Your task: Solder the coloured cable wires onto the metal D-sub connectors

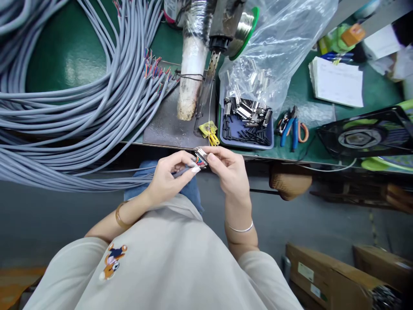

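Observation:
My left hand (167,176) pinches the end of a grey cable (180,172) whose coloured wires fan out at the tip. My right hand (227,170) is closed on a small metal connector (201,156) that sits against those wire ends. Both hands meet just below the front edge of the green workbench (67,56), above my lap. A soldering iron (206,82) on a wrapped stand points down at a dark metal plate (167,125) just beyond my hands, beside a yellow clip (209,131).
A big bundle of grey cables (74,107) fills the left of the bench. A blue tray (247,125) holds metal connectors and black sleeves, under a clear plastic bag (280,43). Blue pliers (290,129), paper pads (337,82), a fan (364,135); cardboard boxes (329,271) on the floor.

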Available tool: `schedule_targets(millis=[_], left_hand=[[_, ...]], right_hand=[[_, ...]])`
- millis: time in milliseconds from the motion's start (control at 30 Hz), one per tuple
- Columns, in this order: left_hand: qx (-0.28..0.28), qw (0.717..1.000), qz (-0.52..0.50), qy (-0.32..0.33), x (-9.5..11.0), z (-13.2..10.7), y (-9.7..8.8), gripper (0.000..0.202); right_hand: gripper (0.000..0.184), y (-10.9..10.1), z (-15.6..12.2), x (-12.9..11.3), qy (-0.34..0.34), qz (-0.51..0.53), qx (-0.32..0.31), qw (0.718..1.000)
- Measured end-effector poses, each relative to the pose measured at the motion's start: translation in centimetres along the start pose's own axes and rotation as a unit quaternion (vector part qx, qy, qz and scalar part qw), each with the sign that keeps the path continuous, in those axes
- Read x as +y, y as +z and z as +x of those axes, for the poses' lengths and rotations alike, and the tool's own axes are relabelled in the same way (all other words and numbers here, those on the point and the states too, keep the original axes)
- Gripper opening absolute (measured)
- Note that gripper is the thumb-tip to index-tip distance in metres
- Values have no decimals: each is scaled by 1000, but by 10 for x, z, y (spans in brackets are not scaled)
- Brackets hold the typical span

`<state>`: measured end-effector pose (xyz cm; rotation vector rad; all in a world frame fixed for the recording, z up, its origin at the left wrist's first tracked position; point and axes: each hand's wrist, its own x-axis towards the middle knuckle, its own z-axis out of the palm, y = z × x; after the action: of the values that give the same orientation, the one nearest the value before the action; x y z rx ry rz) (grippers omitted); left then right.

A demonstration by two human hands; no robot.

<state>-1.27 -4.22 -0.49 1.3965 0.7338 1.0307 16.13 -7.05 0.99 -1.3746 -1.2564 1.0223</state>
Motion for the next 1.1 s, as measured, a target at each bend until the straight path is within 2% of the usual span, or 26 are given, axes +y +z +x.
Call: schedule_targets(millis=[67, 133, 233, 300, 367, 467, 600, 867, 1100], left_hand=[[9, 996, -51, -76, -1, 5, -2, 17], [27, 988, -82, -130, -4, 10, -4, 21], [56, 978, -111, -168, -8, 19, -8, 26], [64, 975, -124, -171, -11, 25, -10, 29], [67, 975, -129, -169, -13, 29, -11, 30], [71, 976, -126, -161, -15, 33, -11, 30], [87, 978, -121, -143, -17, 39, -10, 28], [108, 984, -104, -94, -15, 55, -7, 25], [121, 982, -97, -105, -15, 56, -3, 30]], right_hand=[[22, 3, 0, 2, -25, -73, 55, 995], [23, 4, -1, 0, -78, -136, 137, 978], [24, 4, -6, -2, -182, -100, 245, 947], [24, 3, -9, -2, -202, -87, 273, 937], [21, 4, -10, 1, -183, -136, 257, 939], [8, 8, -8, 9, -160, -209, 191, 946], [7, 15, 2, 20, -154, -194, 133, 960], [10, 16, 20, 21, -175, -163, 129, 962], [11, 12, 24, 20, -173, -167, 123, 963]])
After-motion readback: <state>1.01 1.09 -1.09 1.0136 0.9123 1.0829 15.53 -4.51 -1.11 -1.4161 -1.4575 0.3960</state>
